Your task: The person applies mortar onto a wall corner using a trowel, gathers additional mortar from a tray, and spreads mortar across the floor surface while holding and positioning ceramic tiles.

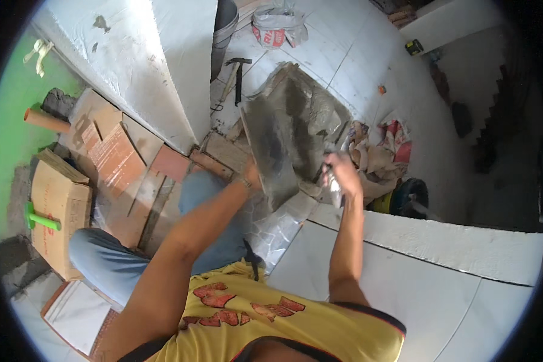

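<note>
Currently, both hands are occupied beside a mixing board (336, 101) that lies on the white tiled floor (338, 30). The left hand (253, 174) grips a mortar-smeared tile (268, 148) at its left edge; most of the fingers are hidden behind it. The tile is tilted and stands before the left part of the board, its lower corner pointing toward the person's lap. The right hand (342, 172) is closed around a metal hand tool (335, 192), probably a trowel, near the board's right-hand lower edge; blur hides its exact shape. Wet grey mortar (327, 114) is heaped toward the board's right corner.

Beyond the board's left edge, a claw hammer (239, 81) lies next to a light-handled tool (228, 87). Farther up the floor are a dark bucket (222, 36) and a tied-looking plastic bag (280, 24). Crumpled sacks (395, 148) lie just beside the board's right corner, with a black and yellow tub (404, 196) below them, near the edge of a white ledge (452, 241). Well to the left are a cardboard box (57, 196) with a green-handled tool (45, 222) against its side, and an orange pipe (45, 119).
</note>
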`<state>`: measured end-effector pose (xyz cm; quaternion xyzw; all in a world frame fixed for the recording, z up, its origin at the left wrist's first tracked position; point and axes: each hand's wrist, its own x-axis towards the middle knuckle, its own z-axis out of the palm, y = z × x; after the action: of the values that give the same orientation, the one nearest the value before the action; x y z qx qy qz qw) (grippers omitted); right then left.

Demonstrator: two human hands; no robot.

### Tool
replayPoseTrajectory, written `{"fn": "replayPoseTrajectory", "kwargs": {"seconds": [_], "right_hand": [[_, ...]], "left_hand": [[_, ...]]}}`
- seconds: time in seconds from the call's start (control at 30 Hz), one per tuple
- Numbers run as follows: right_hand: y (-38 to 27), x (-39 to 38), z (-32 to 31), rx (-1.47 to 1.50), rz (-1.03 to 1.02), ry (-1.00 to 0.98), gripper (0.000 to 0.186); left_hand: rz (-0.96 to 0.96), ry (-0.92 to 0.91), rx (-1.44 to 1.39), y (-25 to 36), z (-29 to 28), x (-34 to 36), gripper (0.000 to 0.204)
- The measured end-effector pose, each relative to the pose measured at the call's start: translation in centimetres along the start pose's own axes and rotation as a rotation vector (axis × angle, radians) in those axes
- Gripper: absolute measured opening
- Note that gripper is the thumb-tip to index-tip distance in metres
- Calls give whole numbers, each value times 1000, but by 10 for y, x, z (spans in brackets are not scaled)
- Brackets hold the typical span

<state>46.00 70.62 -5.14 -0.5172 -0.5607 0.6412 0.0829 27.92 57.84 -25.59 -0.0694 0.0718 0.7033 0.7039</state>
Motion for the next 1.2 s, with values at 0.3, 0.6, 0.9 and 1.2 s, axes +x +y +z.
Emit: {"fn": "replayPoseTrajectory", "kwargs": {"seconds": [0.3,0.6,0.9,1.2], "right_hand": [[-15,-80,70,-874,-312,143,27],[-72,-54,48,120,-416,102,13],[123,174,20,-144,-25,218,18],[53,54,103,-184,-582,490,38]], "left_hand": [[146,-152,196,-21,19,78,47],[27,-211,141,7,16,4,49],[280,-110,64,-44,1,-172,50],[789,-136,78,34,28,-318,52]]}}
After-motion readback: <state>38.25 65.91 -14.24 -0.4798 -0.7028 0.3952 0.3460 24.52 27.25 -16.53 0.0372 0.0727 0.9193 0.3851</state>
